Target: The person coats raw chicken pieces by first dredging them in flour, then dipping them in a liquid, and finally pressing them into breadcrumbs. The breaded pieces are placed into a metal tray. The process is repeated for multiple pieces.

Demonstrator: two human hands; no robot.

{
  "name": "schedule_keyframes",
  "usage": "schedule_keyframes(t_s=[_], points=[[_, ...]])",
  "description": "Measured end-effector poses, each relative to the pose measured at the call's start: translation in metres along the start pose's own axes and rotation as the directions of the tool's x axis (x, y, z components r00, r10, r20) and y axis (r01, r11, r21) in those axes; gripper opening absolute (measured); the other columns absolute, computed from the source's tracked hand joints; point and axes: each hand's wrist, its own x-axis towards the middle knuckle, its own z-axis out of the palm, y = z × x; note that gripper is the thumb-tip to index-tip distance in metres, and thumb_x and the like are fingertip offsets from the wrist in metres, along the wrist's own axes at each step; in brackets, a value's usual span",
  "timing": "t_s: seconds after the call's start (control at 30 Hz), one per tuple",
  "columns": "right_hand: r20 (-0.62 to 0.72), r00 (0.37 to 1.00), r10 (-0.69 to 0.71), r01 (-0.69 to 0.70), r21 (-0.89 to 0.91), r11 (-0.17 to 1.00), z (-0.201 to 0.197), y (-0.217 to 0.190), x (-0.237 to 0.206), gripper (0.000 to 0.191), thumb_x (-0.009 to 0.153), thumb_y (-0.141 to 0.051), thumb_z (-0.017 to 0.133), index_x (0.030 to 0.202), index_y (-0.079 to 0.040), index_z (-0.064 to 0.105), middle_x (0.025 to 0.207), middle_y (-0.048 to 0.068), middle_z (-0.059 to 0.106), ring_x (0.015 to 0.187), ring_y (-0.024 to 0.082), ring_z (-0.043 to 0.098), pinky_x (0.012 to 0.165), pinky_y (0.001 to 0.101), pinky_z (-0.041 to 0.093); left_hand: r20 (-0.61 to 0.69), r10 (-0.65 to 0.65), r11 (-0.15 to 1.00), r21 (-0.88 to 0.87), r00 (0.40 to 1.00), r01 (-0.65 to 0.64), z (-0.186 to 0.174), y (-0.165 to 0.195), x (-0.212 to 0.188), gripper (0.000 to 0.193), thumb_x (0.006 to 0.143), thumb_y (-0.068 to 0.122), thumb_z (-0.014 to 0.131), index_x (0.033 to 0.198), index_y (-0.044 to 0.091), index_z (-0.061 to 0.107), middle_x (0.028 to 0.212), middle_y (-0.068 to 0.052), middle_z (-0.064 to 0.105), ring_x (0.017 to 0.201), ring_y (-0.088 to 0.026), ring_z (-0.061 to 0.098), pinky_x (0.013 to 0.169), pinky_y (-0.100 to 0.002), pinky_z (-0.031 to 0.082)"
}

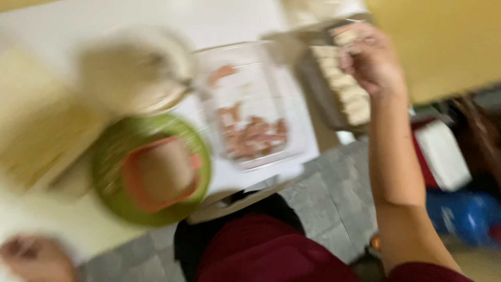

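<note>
While the left hand (34, 257) rests blurred at the table edge, grip impossible to tell, a green plate (112, 196) and clear rectangular container (292, 133) lie between; the outstretched right hand (370, 60) pinches a pale dumpling (345, 37) above the dark tray (315, 91).

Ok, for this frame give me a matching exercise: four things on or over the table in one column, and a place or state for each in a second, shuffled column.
Things:
1. green plate
2. clear container
3. dark tray
4. right hand

Places or states:
A. holds pinkish pieces of food
B. raised over the tray's far end
C. carries an orange-rimmed mould
D. lined with a row of pale folded dumplings

Pairs: 1-C, 2-A, 3-D, 4-B. The picture is motion-blurred, so finer detail cannot be told.
</note>
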Motion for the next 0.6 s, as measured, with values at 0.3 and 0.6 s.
schedule_keyframes(t_s=[0.3,0.6], points=[[0.33,0.938,-0.104,-0.029,0.374,0.927,0.344,0.048,0.096,0.044,0.109,-0.042,0.046,0.091,-0.007,0.066,0.075,0.004,0.06,0.065,0.014,0.051,0.06,0.0283,0.039,-0.065,-0.065,0.992,-0.112,0.996,0.057,-0.029,-0.013,-0.008,0.015,0.111,0.012,0.063,0.117,0.0,0.058,0.1,-0.008,0.059,0.081,-0.017,0.056,0.072,-0.032,0.049],[0.584,0.699,-0.414,0.703,-0.666,0.249,0.63,0.215,0.116,0.046,0.065,-0.014,0.068,0.111,-0.014,0.068,0.108,0.012,0.067,0.086,0.03,0.071,0.07,0.0387,0.059,0.243,-0.19,0.922,-0.29,0.951,0.258,-0.111,-0.015,-0.091,0.039,0.095,0.012,0.069,0.128,-0.001,0.055,0.101,-0.008,0.065,0.08,-0.01,0.061,0.069,-0.022,0.05]])
